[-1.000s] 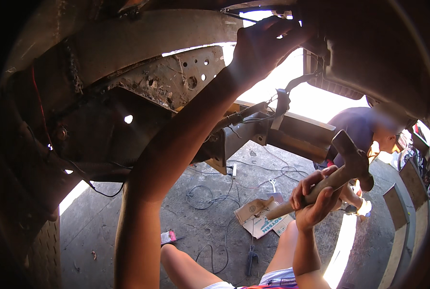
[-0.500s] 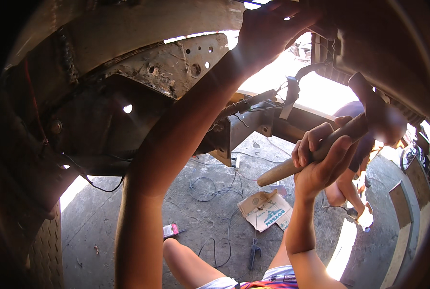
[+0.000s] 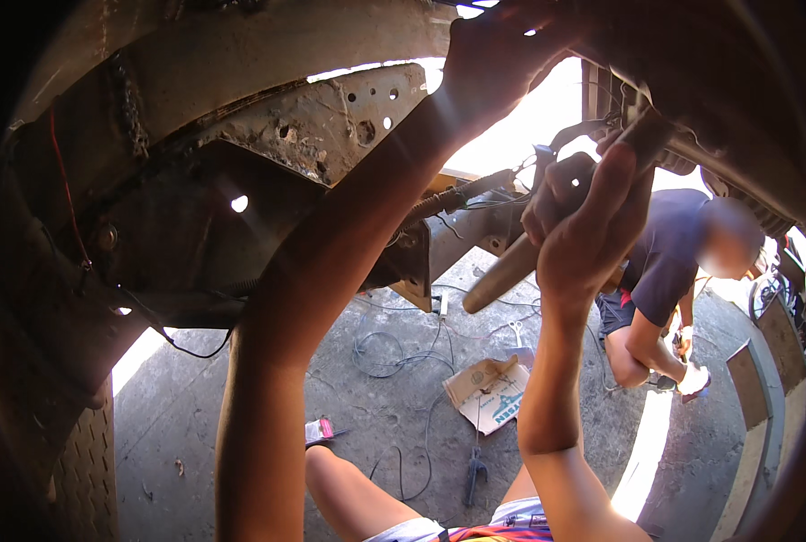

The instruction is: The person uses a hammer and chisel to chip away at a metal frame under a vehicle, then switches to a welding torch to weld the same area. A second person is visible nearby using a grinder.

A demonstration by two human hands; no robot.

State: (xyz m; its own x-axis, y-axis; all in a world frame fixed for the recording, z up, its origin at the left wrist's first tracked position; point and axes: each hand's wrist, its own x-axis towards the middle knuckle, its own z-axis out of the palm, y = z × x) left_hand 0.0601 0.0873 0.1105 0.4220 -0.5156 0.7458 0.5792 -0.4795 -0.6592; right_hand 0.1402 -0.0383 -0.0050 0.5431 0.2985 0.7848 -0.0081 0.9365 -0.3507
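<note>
My right hand (image 3: pixel 593 217) is closed round the wooden handle of a hammer (image 3: pixel 498 274). The hammer's head is raised against the dark metal underside at the upper right, where shadow mostly hides it. Overhead, my left hand (image 3: pixel 502 59) reaches up to the metal body (image 3: pixel 719 99), its fingers bent and closed in deep shade. What they hold there cannot be made out. Just below the hands, a corrugated cable sleeve (image 3: pixel 439 206) with loose wires runs along the vehicle frame (image 3: pixel 475 230).
A person (image 3: pixel 665 262) in dark clothes crouches at the right. On the concrete floor (image 3: pixel 349 406) lie a flattened cardboard box (image 3: pixel 489 393), coiled cables (image 3: pixel 376 357), a black clamp-like tool (image 3: pixel 473 479) and a small red-white packet (image 3: pixel 319 430). Curved metal strips (image 3: pixel 751 452) lie far right.
My right hand has swung the hammer up and to the left, its head now near the metal. My left hand stays about where it was. The crouching person shows more fully.
</note>
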